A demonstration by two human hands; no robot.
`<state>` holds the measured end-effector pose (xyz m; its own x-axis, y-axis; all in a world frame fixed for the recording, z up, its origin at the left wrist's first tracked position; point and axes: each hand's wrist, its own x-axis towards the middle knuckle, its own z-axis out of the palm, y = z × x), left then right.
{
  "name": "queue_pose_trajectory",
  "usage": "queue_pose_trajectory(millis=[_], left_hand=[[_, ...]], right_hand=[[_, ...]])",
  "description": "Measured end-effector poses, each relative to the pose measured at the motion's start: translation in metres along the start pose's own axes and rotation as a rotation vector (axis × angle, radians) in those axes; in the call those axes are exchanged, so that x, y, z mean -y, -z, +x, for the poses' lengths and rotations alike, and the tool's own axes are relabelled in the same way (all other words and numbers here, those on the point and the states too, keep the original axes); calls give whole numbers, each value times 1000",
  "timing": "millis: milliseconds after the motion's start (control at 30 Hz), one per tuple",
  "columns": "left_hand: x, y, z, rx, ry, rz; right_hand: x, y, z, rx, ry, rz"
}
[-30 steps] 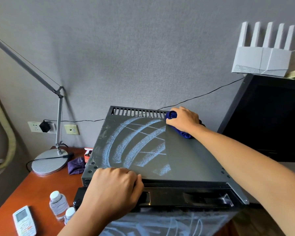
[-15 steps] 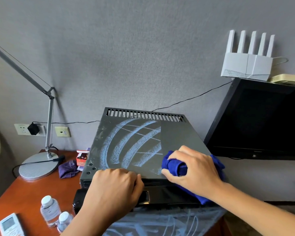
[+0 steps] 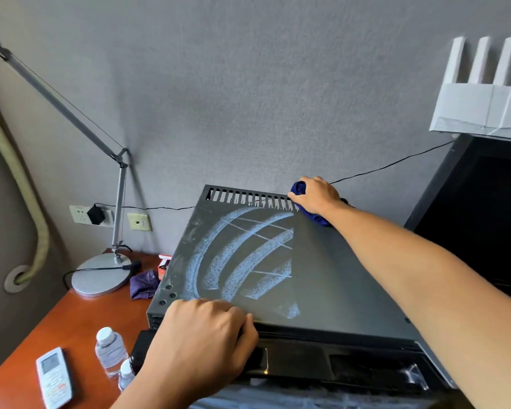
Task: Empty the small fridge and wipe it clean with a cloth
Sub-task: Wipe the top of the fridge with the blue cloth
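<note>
The fridge (image 3: 322, 278) stands on the tabletop (image 3: 80, 317). The right hand (image 3: 314, 194) presses the cloth (image 3: 313, 215) at its rear edge; the left hand (image 3: 201, 343) rests on its front edge. Left of it: lamp base (image 3: 101, 276), two bottles (image 3: 111, 352), remote (image 3: 53, 377).

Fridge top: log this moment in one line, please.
phase: wiping fridge top | right hand: grips blue cloth at rear vent edge | left hand: rests on front edge | chalky marks: left half unwiped
</note>
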<state>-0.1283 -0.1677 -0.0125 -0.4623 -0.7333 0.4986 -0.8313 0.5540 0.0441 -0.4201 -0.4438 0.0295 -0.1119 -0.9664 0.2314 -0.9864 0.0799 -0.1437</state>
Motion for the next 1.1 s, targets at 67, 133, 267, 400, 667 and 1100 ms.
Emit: queue_pose_trajectory(millis=[67,133,267,400,667,1100], left_hand=[[0,0,-1,12,9,4],[0,-1,-2,40,16,16],[-1,0,-2,56,36,49],[-2,1,-1,54,32,58],[7,3,-2,72,-20,91],[23,4,-8,20,4,47]], right_hand=[[0,-3,0,-23,-11,-2],[-1,-4,-13,-51,-5,-2],[2,8,-67,-85,39,-22],[11,27,-157,-107,121,-2],[33,53,-313,-169,283,32],[26,15,-88,-91,33,-34]])
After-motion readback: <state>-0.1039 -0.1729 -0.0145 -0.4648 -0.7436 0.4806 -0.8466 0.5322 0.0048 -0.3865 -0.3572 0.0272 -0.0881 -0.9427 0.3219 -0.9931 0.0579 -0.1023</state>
